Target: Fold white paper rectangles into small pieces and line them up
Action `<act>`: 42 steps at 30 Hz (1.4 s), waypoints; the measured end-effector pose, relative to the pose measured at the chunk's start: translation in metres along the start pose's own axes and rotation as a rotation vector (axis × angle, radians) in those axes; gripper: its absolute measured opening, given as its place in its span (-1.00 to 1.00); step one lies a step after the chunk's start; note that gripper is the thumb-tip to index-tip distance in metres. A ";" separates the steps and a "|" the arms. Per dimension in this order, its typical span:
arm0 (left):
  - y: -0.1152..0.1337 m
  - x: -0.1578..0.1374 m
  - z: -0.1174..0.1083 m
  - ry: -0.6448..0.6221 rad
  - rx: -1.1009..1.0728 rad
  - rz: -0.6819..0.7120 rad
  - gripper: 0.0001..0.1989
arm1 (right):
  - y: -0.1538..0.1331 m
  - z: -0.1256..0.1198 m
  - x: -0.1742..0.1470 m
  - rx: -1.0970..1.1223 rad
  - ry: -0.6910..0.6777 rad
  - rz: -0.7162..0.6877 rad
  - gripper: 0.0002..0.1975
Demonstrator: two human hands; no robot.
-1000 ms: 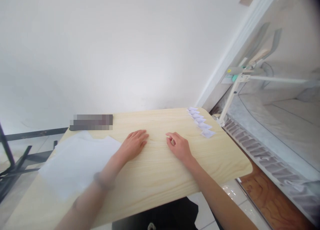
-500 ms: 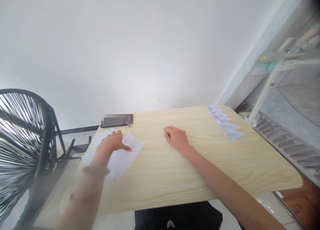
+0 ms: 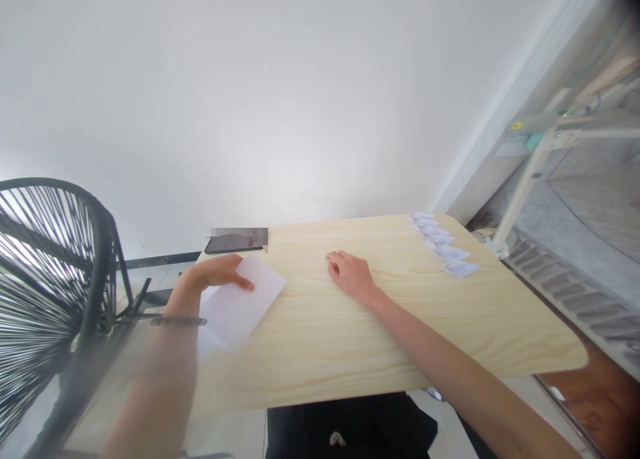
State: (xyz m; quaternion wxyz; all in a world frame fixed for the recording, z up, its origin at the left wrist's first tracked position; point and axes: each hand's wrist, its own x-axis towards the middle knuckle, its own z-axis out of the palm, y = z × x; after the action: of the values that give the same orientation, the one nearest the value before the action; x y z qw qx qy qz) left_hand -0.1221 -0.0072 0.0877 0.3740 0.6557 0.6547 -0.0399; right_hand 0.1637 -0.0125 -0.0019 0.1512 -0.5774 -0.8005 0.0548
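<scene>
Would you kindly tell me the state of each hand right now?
Left hand: closed on white paper.
Right hand: open, loosely curled, nothing visible in its grip.

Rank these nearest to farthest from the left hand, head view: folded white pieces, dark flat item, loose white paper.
1. Loose white paper: touching the left hand.
2. Dark flat item: just beyond the hand.
3. Folded white pieces: far right.

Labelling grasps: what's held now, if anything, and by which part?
Left hand holds paper by its far-left edge, thumb on top; nothing visible in the right hand.
</scene>
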 end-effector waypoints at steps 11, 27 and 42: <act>0.022 0.020 -0.004 -0.139 -0.467 0.179 -0.59 | 0.000 -0.003 0.002 -0.073 -0.033 -0.049 -0.68; 0.049 0.081 0.047 0.227 -0.129 0.256 -0.51 | 0.025 -0.009 0.047 -0.093 -0.067 -0.094 -0.61; 0.025 0.069 0.045 0.872 0.317 0.003 -0.66 | 0.038 -0.006 0.050 -0.017 -0.069 -0.225 -0.55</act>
State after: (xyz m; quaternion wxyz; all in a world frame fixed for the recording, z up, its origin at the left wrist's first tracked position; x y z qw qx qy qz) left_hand -0.0706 0.0290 0.0286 -0.0410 0.6612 0.7357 0.1407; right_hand 0.1859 0.0465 0.0032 0.1238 -0.4830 -0.8654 0.0507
